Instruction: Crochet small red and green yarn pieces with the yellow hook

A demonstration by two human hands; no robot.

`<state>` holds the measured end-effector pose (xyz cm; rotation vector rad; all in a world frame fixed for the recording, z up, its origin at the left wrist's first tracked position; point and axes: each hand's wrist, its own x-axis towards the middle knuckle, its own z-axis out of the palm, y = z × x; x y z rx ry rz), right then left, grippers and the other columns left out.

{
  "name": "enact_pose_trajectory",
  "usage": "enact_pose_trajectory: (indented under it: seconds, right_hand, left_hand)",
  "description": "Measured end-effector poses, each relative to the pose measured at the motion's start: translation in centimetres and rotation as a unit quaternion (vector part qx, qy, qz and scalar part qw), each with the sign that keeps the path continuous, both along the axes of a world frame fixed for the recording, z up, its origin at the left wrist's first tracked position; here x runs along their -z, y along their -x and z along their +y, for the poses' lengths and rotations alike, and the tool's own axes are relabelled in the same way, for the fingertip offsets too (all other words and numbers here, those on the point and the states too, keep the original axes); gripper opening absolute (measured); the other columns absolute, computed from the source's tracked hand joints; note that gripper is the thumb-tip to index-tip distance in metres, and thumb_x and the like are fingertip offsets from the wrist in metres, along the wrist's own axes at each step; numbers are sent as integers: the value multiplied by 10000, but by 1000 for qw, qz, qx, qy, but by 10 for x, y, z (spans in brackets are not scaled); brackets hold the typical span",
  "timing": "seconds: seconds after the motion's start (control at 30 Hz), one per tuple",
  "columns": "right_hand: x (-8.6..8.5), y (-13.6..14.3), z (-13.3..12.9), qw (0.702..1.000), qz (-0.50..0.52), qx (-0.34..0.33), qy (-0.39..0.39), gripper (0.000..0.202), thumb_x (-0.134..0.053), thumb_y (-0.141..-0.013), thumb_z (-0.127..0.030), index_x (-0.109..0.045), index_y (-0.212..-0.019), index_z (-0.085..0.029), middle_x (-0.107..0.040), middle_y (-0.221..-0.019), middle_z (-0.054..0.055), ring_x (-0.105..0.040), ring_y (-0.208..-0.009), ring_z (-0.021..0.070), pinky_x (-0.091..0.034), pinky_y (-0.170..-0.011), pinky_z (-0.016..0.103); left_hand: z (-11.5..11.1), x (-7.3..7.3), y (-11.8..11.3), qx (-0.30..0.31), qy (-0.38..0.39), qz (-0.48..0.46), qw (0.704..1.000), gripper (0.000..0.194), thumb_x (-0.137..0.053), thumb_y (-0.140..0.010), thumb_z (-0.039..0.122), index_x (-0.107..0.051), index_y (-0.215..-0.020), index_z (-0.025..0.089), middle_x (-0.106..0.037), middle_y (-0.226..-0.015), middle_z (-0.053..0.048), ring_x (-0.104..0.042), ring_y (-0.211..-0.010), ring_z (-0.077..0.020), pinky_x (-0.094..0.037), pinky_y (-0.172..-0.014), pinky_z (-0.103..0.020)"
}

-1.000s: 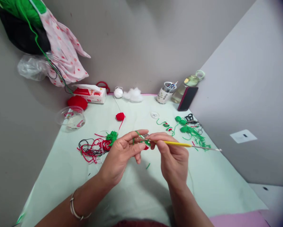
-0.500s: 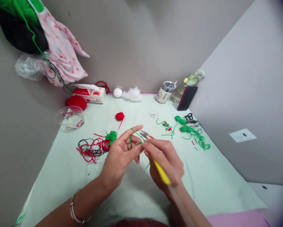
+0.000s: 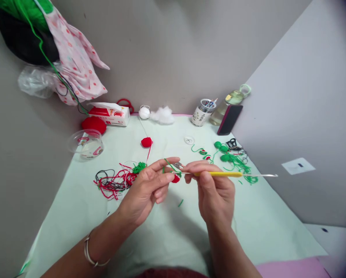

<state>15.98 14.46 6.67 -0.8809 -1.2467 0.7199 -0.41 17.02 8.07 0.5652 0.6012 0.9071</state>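
Note:
My left hand [image 3: 146, 185] pinches a small red and green crocheted piece [image 3: 175, 178] between thumb and fingers. Green yarn [image 3: 170, 164] runs over its raised index finger. In my right hand [image 3: 215, 189] is a yellow-handled crochet hook [image 3: 223, 174], held level, its thin tip at the green yarn beside my left thumb and its other metal end pointing right. Small scissors [image 3: 178, 165] lie behind the fingers, partly hidden. Left of my left hand is a tangle of red, black and white yarn [image 3: 113, 185], with a green yarn bundle [image 3: 139, 167] beside it.
Along the back stand a tissue box [image 3: 112, 116], white yarn ball [image 3: 144, 112], stuffing [image 3: 162, 115], pen holder [image 3: 201, 114], bottle [image 3: 219, 112] and phone [image 3: 230, 120]. Green pieces and yarn [image 3: 239, 166] lie right. A clear tub [image 3: 88, 146] and red ball [image 3: 146, 142] are left.
My right hand has turned and moved slightly right, swinging the hook from slanting down to level. The red part of the crocheted piece now shows, and my left hand has shifted slightly.

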Motion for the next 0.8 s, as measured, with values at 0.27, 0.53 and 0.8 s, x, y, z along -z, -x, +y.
enact_pose_trajectory:
  seconds: [0.27,0.53,0.8]
  right_hand:
    - [2,-1,0,999,25,-18,32,241,-586,-1090,-346,-772,-989,-231,-807,-914,44,-720,-708,154,-604,-654,297]
    - [4,4,-11,959,-232,93,-131,235,-556,-1071,-165,-745,-1183,-248,-822,-988,60,-788,-858,206,-636,-764,356]
    - [3,3,-8,977,-150,109,-107,245,-578,-1059,-160,-792,-1105,-270,-763,-893,40,-712,-770,190,-610,-687,353]
  left_hand:
    - [-1,-1,2,-4,-20,40,999,325,-904,-808,216,-835,-1125,210,-626,-816,37,-342,-443,20,-291,-428,-163]
    - [-5,4,-2,-73,-82,99,989,419,-925,-789,221,-805,-1190,215,-644,-843,36,-422,-479,-13,-323,-427,-176]
    - [-1,-2,1,-10,28,7,1000,417,-898,-806,197,-800,-1208,146,-529,-667,80,-224,-440,9,-214,-409,-155]
